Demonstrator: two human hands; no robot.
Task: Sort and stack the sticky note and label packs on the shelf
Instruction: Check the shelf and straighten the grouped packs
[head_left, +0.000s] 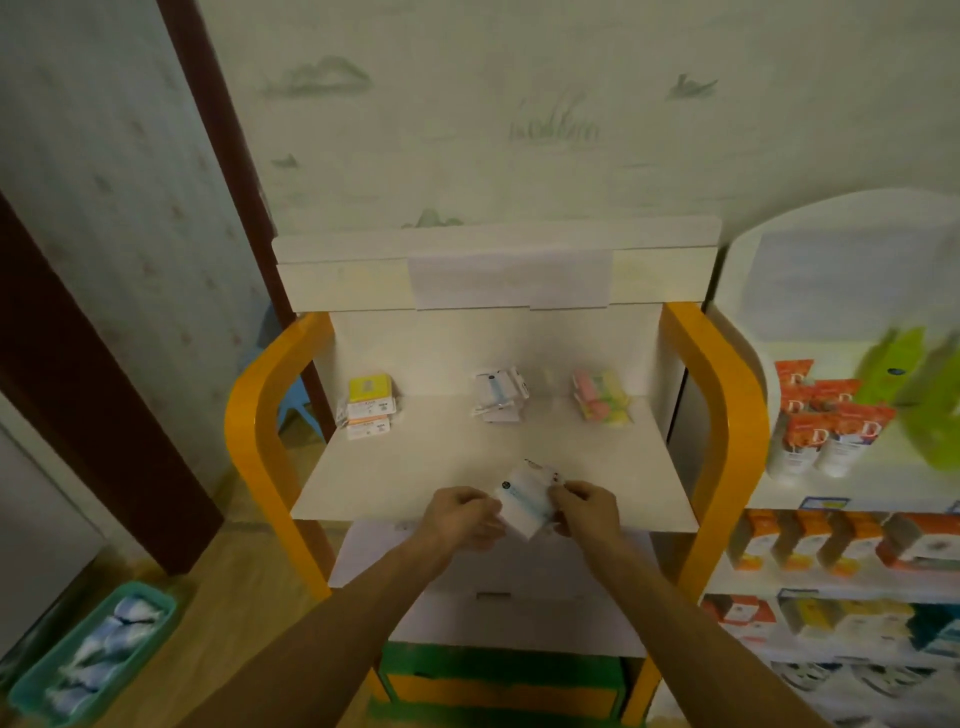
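Note:
A white label pack with a pale blue stripe is held over the front edge of the white shelf. My left hand grips its left side and my right hand grips its right side. At the back of the shelf stand three piles: yellow and orange sticky note packs on the left, white label packs in the middle, and pink and yellow note packs on the right.
Orange curved side rails frame the shelf on both sides. A neighbouring rack on the right holds tubes and boxed goods. A teal basket of packets sits on the floor at the lower left.

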